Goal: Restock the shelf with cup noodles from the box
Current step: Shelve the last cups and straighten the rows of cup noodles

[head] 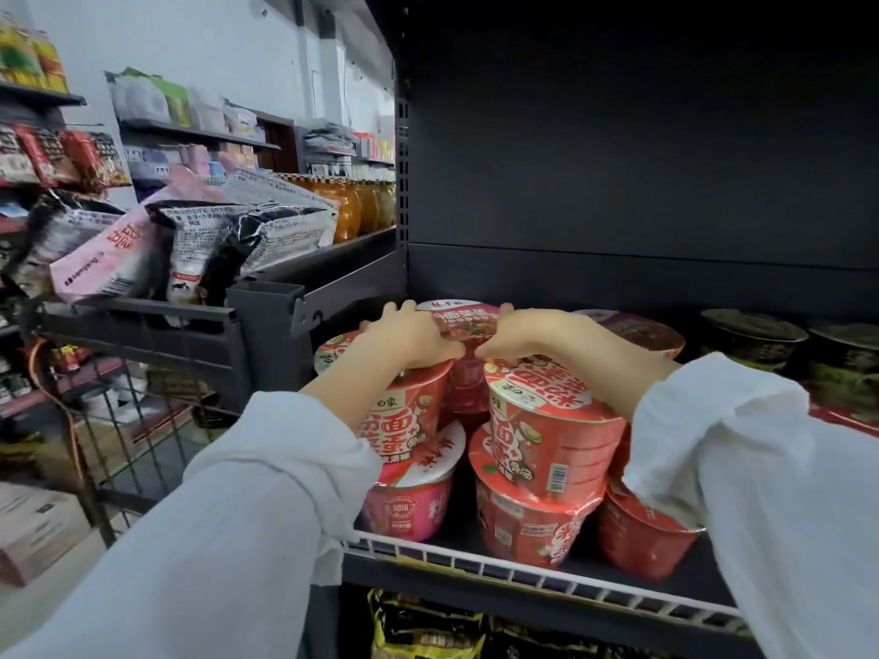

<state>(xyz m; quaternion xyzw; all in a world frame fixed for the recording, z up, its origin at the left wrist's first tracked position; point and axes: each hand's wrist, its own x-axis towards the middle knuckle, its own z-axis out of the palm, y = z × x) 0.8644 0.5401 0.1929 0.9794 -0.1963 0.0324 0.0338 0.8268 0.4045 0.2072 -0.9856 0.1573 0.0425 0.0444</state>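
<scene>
Red cup noodles stand stacked two high on a dark shelf [523, 580] with a white wire rail. At the back of the stacks sits one red cup noodle [463, 325], and both hands grip it. My left hand [411, 337] curls around its left side, above the front left top cup [409, 420]. My right hand [532, 332] holds its right side, above the front right top cup [551, 425]. The box is out of sight.
Dark cup noodles [756, 344] sit further right on the same shelf. Left of the shelf upright, snack bags [200, 244] lean in a wire rack beside orange bottles [352, 206]. Yellow-black packets [423, 625] fill the shelf below. A cardboard carton [33, 530] lies at lower left.
</scene>
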